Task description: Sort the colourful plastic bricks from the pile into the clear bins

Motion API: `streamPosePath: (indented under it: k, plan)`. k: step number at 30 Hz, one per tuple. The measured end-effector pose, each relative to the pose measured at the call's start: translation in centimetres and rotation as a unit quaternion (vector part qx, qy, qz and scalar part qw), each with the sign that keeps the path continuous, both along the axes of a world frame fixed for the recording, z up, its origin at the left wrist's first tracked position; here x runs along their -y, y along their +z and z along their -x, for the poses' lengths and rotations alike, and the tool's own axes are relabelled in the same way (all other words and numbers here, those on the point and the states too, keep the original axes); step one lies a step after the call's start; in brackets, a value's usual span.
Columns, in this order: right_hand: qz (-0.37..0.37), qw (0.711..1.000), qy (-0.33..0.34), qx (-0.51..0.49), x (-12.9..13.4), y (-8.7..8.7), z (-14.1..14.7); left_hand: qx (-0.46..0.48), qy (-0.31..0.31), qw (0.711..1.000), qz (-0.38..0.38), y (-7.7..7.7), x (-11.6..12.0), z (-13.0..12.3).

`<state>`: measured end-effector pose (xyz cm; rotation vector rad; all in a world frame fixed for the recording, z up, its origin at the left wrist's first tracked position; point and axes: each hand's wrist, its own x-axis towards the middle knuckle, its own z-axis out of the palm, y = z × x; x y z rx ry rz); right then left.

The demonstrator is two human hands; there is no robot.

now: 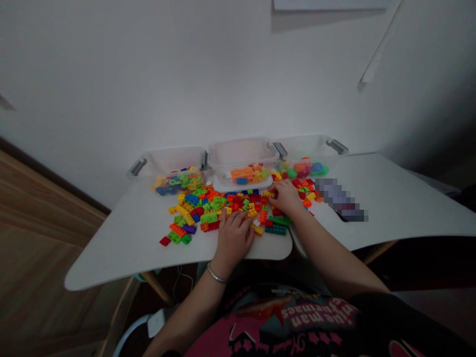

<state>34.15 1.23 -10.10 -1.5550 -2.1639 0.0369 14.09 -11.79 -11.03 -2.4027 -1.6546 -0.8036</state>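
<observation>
A spread of colourful plastic building bricks [217, 202] covers the middle of the white table. My left hand [233, 237], wearing a bangle, rests at the near side of the pile with its fingers stretched apart over the bricks. Right of it, my right hand [287, 199] reaches to the pile's far right part. Its thumb and fingertips close around a small yellow brick [268, 194]. Dark green long bricks [275, 230] lie between my two hands, near the table edge.
Along the wall stand three clear plastic boxes: a left box [174, 161], a middle box [240, 152] on a white lid, and a right box [308, 146], all with coloured pieces. A blurred-out phone-like object [340, 198] lies at right. The white table [122, 238] has a curved front edge.
</observation>
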Motion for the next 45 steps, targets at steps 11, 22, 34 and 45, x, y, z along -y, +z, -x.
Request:
streamPosePath:
  k: [11, 22, 34, 45]
  plan:
    - [0.052, 0.964, -0.023, -0.26, -1.4, -0.7, -0.6, 0.001, -0.002, 1.0, 0.001, 0.3, 0.0, 0.0]
    - [-0.065, 0.815, -0.016, -0.575, -2.9, 3.4, -1.3, 0.001, 0.0, 1.0, -0.005, 0.1, -0.1, 0.0]
    - [-0.186, 0.916, 0.007, -0.354, -5.5, 7.3, 3.9, 0.007, -0.003, 1.0, 0.0, 0.1, -0.1, 0.1]
    - [-0.118, 0.969, -0.021, -0.215, -5.9, 7.0, 4.3, 0.003, -0.002, 1.0, -0.002, 0.0, -0.1, 0.0]
